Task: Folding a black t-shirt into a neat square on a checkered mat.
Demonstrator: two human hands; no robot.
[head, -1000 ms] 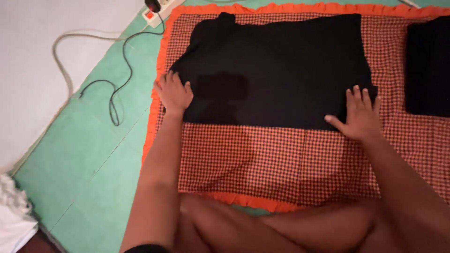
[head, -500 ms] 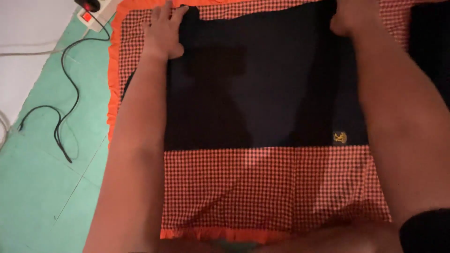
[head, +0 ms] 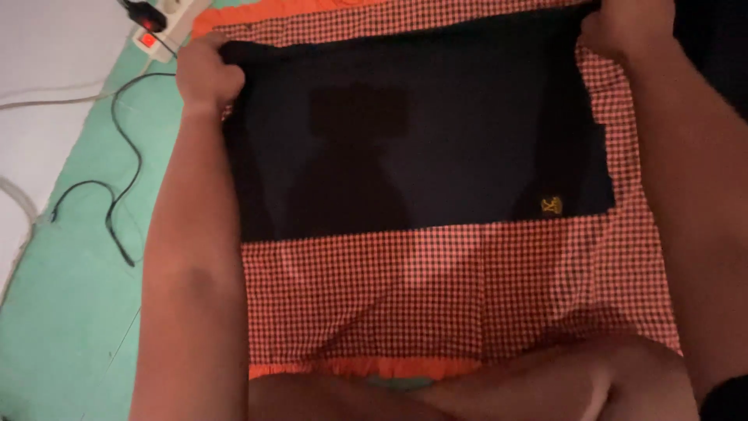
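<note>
A black garment [head: 421, 132] with a small yellow emblem [head: 552, 205] near its lower right corner lies flat on a red-and-black checked cloth [head: 436, 304] with an orange frill. My left hand [head: 204, 72] grips the garment's far left corner. My right hand [head: 623, 30] grips its far right corner at the top edge of the view. Both arms stretch forward along the garment's sides.
A white power strip [head: 160, 31] with a red switch and a black plug sits at the top left. A black cable [head: 117, 195] winds over the green mat [head: 62, 312]. Another dark piece of cloth [head: 721, 39] lies at the far right. My bare knees [head: 483, 386] are at the bottom.
My hands went from lying flat on the garment's near edge to its far corners and closed on them. The view has moved closer over the garment.
</note>
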